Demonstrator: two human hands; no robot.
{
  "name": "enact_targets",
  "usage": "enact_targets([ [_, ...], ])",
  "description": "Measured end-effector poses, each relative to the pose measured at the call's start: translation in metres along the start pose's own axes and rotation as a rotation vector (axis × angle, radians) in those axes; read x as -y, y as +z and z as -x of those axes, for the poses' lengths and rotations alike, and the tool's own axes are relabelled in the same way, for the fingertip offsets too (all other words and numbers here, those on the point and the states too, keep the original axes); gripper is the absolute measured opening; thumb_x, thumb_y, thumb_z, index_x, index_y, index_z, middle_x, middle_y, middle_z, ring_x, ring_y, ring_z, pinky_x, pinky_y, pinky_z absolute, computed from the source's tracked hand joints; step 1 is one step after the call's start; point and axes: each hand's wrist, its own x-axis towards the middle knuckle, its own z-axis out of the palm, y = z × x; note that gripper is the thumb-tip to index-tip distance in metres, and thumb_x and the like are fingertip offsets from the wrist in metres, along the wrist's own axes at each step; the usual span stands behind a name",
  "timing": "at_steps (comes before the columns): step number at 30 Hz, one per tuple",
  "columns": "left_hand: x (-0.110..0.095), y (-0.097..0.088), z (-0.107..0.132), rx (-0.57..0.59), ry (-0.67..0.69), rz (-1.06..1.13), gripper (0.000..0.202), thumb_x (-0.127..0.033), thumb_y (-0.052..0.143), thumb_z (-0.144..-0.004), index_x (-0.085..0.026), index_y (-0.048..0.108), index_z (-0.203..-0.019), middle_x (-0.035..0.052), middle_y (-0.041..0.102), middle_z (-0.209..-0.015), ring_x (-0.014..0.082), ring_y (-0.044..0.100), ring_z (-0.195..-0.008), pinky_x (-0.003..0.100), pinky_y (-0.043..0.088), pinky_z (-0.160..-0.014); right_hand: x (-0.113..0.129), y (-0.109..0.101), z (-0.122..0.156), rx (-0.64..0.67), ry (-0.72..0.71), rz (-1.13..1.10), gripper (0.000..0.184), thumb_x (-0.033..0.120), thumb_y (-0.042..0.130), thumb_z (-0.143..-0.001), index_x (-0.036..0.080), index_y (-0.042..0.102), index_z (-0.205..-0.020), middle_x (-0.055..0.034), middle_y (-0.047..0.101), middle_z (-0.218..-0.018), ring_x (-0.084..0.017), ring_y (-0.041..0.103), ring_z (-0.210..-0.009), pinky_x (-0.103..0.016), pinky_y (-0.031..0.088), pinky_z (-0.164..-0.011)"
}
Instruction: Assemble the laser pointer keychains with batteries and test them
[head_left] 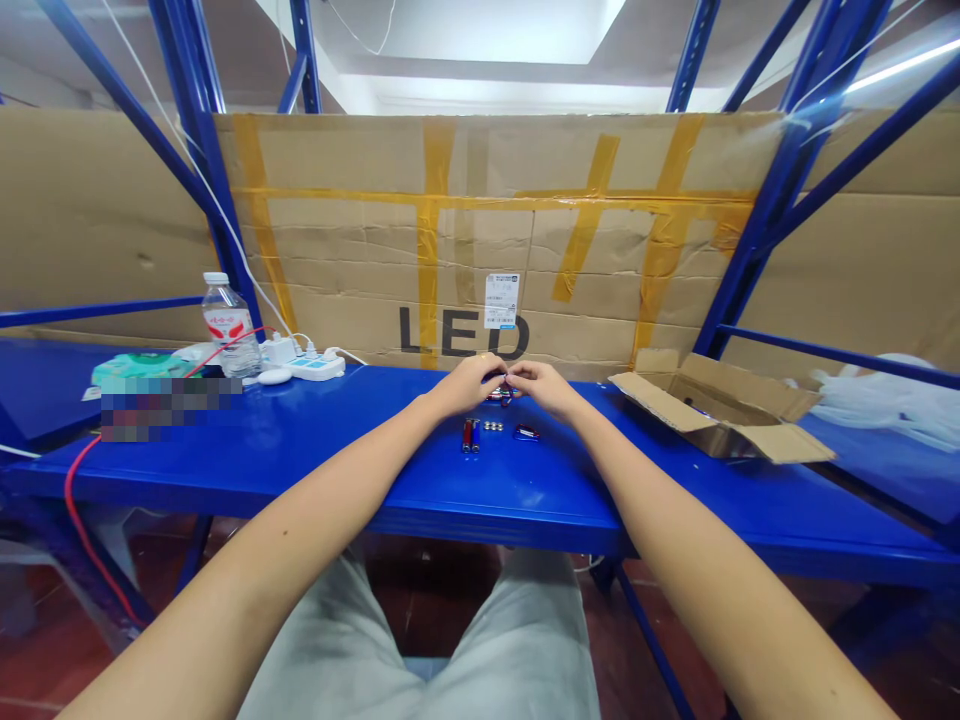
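Both my hands meet over the blue metal shelf (420,480), fingers pinched together. My left hand (469,381) and my right hand (541,386) are closed on a small dark and red object (501,392) between them; it is too small to name. Just in front of the hands lie a small red cylinder (469,434), a row of tiny silver button cells (493,426) and a small red and blue piece (526,432).
An open cardboard box (720,405) lies to the right. At left stand a water bottle (229,325), a white power strip (315,366) with plugs, a red cable (75,500) and a teal packet (135,368). A taped cardboard wall marked LED (465,240) backs the shelf. Blue rack posts (202,150) flank it.
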Motion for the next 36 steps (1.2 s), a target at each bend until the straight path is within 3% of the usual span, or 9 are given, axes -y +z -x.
enact_targets([
  [3, -0.003, 0.0, 0.0, 0.024, 0.006, -0.039, 0.023, -0.025, 0.046, -0.095, -0.016, 0.065, -0.104, 0.0078, 0.067, -0.1, 0.0183, 0.06, -0.097, 0.028, 0.043, -0.087, 0.001, -0.002, 0.002, 0.068, 0.069, -0.153, 0.018, 0.03, 0.063, -0.082, 0.014, 0.062, -0.089, -0.005, 0.067, -0.078, -0.015, 0.063, -0.074, -0.028, 0.052, -0.073],
  [5, -0.001, 0.0, 0.001, 0.05, 0.001, -0.078, 0.024, -0.026, 0.046, -0.094, -0.016, 0.064, -0.106, 0.0086, 0.068, -0.103, 0.0195, 0.06, -0.099, 0.029, 0.043, -0.088, 0.001, -0.001, 0.003, 0.105, 0.095, -0.132, 0.017, 0.031, 0.062, -0.083, 0.015, 0.06, -0.088, -0.0027, 0.064, -0.07, -0.014, 0.061, -0.066, -0.028, 0.052, -0.068],
  [11, 0.007, 0.003, 0.001, 0.191, -0.065, -0.158, 0.027, -0.026, 0.046, -0.091, -0.018, 0.069, -0.103, 0.0086, 0.071, -0.104, 0.0214, 0.062, -0.096, 0.029, 0.043, -0.084, -0.009, 0.007, 0.003, 0.041, 0.043, 0.317, 0.011, 0.015, 0.062, -0.079, 0.018, 0.051, -0.078, 0.0043, 0.054, -0.056, -0.011, 0.052, -0.048, -0.022, 0.04, -0.05],
  [17, 0.02, 0.004, 0.005, 0.282, -0.129, -0.221, 0.024, -0.022, 0.052, -0.082, -0.018, 0.073, -0.092, 0.0076, 0.073, -0.091, 0.0196, 0.062, -0.081, 0.026, 0.041, -0.07, -0.012, 0.006, 0.002, 0.06, 0.039, 0.545, 0.007, 0.017, 0.064, -0.077, 0.017, 0.058, -0.077, -0.0005, 0.065, -0.07, -0.012, 0.057, -0.061, -0.022, 0.039, -0.059],
  [21, 0.021, 0.004, 0.003, 0.383, -0.021, -0.284, 0.022, -0.018, 0.053, -0.08, -0.017, 0.073, -0.085, 0.0076, 0.072, -0.084, 0.0183, 0.06, -0.075, 0.025, 0.038, -0.065, -0.016, 0.002, 0.0, 0.068, 0.039, 0.638, 0.005, 0.017, 0.066, -0.076, 0.016, 0.06, -0.077, -0.0017, 0.066, -0.071, -0.013, 0.058, -0.067, -0.022, 0.038, -0.061],
  [25, 0.018, 0.008, -0.002, 0.457, 0.103, -0.3, 0.023, -0.013, 0.053, -0.079, -0.018, 0.075, -0.083, 0.0069, 0.072, -0.082, 0.017, 0.059, -0.075, 0.025, 0.039, -0.068, -0.02, 0.001, -0.001, 0.081, 0.055, 0.638, 0.006, 0.018, 0.067, -0.076, 0.016, 0.062, -0.079, -0.0021, 0.066, -0.073, -0.014, 0.057, -0.068, -0.022, 0.037, -0.058],
  [28, 0.02, 0.01, -0.005, 0.487, 0.124, -0.292, 0.024, -0.013, 0.053, -0.082, -0.019, 0.076, -0.085, 0.0067, 0.073, -0.083, 0.017, 0.059, -0.077, 0.024, 0.04, -0.071, -0.021, 0.001, -0.001, 0.085, 0.064, 0.625, 0.008, 0.018, 0.068, -0.075, 0.016, 0.063, -0.081, -0.0019, 0.066, -0.073, -0.014, 0.057, -0.067, -0.023, 0.037, -0.059],
  [32, 0.03, 0.007, -0.001, 0.503, -0.019, -0.249, 0.024, -0.015, 0.055, -0.081, -0.018, 0.076, -0.093, 0.0074, 0.073, -0.09, 0.0182, 0.062, -0.084, 0.024, 0.042, -0.074, -0.02, 0.001, -0.001, 0.078, 0.062, 0.622, 0.006, 0.018, 0.067, -0.076, 0.017, 0.062, -0.079, -0.0023, 0.067, -0.072, -0.015, 0.058, -0.067, -0.024, 0.038, -0.061],
  [36, 0.038, 0.001, 0.009, 0.444, -0.225, -0.134, 0.028, -0.016, 0.056, -0.079, -0.018, 0.073, -0.1, 0.0064, 0.073, -0.102, 0.0183, 0.063, -0.092, 0.023, 0.043, -0.077, -0.016, 0.002, 0.001, 0.041, 0.022, 0.539, 0.007, 0.017, 0.064, -0.08, 0.018, 0.057, -0.076, -0.004, 0.07, -0.076, -0.016, 0.061, -0.071, -0.024, 0.04, -0.062],
])
